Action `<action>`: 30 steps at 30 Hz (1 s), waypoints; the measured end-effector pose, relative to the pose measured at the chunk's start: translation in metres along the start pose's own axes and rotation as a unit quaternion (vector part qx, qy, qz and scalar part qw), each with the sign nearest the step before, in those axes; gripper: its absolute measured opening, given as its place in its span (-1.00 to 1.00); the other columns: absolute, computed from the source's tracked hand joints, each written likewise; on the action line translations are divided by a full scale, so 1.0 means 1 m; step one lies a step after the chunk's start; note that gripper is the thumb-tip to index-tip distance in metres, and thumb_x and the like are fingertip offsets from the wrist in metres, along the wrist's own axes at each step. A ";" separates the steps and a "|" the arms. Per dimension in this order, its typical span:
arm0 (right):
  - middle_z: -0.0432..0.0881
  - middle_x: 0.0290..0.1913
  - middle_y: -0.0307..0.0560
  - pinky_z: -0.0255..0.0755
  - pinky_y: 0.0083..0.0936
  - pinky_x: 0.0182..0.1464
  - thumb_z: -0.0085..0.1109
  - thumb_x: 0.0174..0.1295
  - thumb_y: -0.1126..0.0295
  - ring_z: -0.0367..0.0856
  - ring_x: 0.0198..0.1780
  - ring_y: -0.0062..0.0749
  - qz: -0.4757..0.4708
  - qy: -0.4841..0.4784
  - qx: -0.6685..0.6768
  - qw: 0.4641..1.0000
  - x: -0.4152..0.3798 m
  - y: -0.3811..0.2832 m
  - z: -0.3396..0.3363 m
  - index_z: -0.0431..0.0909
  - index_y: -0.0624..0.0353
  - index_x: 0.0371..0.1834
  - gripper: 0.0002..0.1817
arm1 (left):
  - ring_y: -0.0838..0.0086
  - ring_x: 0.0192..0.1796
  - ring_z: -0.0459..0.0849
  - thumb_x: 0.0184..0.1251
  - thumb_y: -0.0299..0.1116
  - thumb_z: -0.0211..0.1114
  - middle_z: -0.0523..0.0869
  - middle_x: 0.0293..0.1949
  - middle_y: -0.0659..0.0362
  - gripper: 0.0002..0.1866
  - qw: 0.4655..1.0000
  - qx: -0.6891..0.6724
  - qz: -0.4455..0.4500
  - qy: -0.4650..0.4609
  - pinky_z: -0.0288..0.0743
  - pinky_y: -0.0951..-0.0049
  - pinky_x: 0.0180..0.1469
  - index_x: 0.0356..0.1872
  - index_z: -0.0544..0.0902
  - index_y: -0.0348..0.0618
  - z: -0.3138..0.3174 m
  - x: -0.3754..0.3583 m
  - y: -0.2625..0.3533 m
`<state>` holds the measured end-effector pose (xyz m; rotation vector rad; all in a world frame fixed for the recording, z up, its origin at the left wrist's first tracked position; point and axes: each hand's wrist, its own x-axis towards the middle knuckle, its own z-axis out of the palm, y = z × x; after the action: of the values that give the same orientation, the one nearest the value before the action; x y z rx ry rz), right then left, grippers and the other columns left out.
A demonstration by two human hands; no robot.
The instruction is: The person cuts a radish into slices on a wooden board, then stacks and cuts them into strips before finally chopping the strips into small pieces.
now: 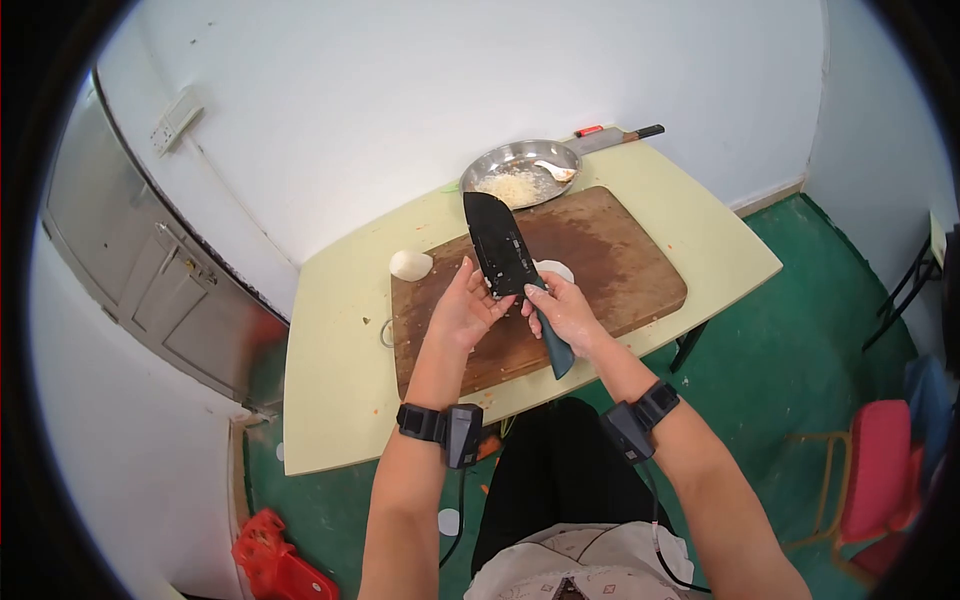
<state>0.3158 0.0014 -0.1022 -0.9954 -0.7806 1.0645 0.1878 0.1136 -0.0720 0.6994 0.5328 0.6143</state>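
Note:
My right hand (pixel 560 312) is wrapped around the dark handle of a black kitchen knife (pixel 500 240), its blade raised over the cutting board and pointing away from me. Small pale bits cling to the blade. My left hand (pixel 468 308) is palm up beside the lower blade, fingers apart and fingertips at the blade near the handle. Under both hands lies a brown wooden cutting board (pixel 630 260) with damp dark patches. A white peeled vegetable chunk (pixel 410 265) sits at its left edge. Another white piece (pixel 556 269) is partly hidden behind my right hand.
Behind the board, a metal dish (pixel 520 150) holds pale shreds and a white spoon (pixel 555 171). A second knife, a cleaver (pixel 605 138), lies beside it on the pale yellow table (pixel 340 330). A red stool (pixel 280 560) and a pink chair (pixel 876 470) stand on the green floor.

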 end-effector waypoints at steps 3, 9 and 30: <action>0.47 -0.50 -0.21 0.38 -0.63 -0.57 -0.01 0.35 0.35 0.46 -0.62 -0.60 -0.019 0.028 -0.023 0.999 0.001 0.003 0.000 0.37 0.21 -0.05 -0.79 | 0.23 -0.08 0.58 0.42 -0.10 0.05 0.58 -0.16 0.03 -0.60 1.000 0.003 0.008 0.025 0.51 0.20 0.06 -0.08 0.48 -0.32 -0.015 0.005 0.003; 0.47 -0.48 -0.20 0.38 -0.59 -0.59 -0.03 0.36 0.37 0.46 -0.61 -0.59 -0.020 0.020 0.025 0.999 0.006 0.006 -0.003 0.35 0.23 -0.07 -0.81 | 0.28 -0.04 0.58 0.49 -0.07 -0.08 0.61 -0.16 0.06 -0.57 0.993 0.103 0.038 0.047 0.48 0.27 0.09 -0.08 0.50 -0.31 -0.030 0.012 0.024; 0.47 -0.48 -0.18 0.38 -0.58 -0.60 -0.01 0.33 0.40 0.45 -0.64 -0.58 0.013 -0.001 -0.030 0.999 0.004 0.002 -0.002 0.37 0.26 -0.02 -0.77 | 0.43 -0.15 0.60 0.42 -0.21 0.07 0.65 -0.21 0.16 -0.68 0.969 0.230 0.066 0.068 0.46 0.47 -0.09 -0.10 0.56 -0.29 -0.028 0.011 0.037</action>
<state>0.3182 0.0049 -0.1046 -1.0580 -0.8055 1.0702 0.1654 0.1552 -0.0657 1.1434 0.7722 0.6737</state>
